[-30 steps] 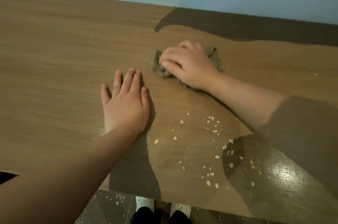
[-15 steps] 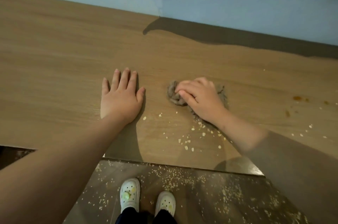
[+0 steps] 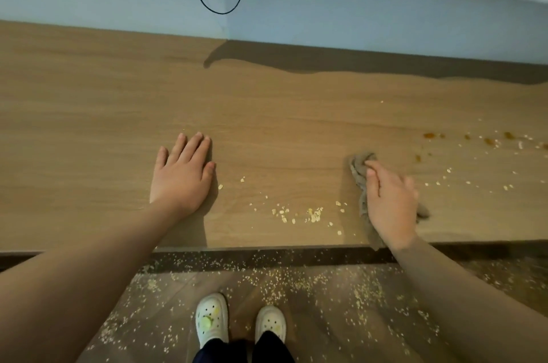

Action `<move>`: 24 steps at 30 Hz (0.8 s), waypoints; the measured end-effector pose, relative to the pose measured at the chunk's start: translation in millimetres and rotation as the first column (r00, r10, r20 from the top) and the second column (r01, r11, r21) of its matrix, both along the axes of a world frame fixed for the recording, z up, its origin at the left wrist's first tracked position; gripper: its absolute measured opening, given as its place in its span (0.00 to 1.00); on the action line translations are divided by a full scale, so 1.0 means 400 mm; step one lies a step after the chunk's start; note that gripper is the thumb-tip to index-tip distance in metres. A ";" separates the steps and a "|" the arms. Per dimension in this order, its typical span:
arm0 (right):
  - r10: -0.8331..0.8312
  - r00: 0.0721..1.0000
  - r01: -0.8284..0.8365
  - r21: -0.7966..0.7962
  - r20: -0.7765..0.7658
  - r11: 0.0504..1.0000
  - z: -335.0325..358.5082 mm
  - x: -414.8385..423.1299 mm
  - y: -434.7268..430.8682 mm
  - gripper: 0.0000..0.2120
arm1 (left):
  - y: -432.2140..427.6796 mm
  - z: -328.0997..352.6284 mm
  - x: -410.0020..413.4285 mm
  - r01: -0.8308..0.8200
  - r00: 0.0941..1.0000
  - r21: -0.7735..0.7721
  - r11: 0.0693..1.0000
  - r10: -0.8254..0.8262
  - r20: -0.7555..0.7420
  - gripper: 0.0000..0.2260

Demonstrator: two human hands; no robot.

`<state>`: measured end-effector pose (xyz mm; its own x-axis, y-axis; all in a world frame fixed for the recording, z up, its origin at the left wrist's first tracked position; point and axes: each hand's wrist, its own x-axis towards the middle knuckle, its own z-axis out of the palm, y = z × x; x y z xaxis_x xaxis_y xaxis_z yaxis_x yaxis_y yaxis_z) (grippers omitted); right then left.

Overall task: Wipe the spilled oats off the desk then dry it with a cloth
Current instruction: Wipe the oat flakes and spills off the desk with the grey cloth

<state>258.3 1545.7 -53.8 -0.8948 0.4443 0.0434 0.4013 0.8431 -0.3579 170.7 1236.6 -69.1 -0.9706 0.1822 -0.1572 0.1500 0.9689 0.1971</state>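
Oats (image 3: 314, 214) on the desk (image 3: 89, 125) between left hand (image 3: 181, 178) and cloth (image 3: 357, 169) under right hand (image 3: 391, 202)

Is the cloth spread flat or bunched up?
Bunched up: the cloth shows crumpled folds sticking out beside the right hand pressing it on the desk.
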 end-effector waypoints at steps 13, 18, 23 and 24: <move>0.127 0.987 -0.141 -0.155 -0.095 0.978 -0.002 -0.004 -0.206 0.22 | -0.105 0.010 0.019 0.296 0.955 -0.024 0.955 -0.296 0.025 0.27; -0.055 0.995 0.057 0.026 -0.087 0.998 -0.031 -0.069 -0.159 0.18 | -0.114 -0.006 0.033 0.283 0.958 -0.054 0.958 -0.285 -0.040 0.28; 0.349 0.937 -0.349 -0.063 -0.016 0.935 -0.005 -0.074 -0.368 0.22 | -0.109 -0.009 0.038 0.197 0.978 -0.090 0.976 -0.202 -0.051 0.30; 0.460 0.888 -0.458 -0.088 0.006 0.885 0.002 -0.060 -0.406 0.23 | -0.108 -0.010 0.040 0.135 0.989 -0.107 0.985 -0.140 -0.046 0.31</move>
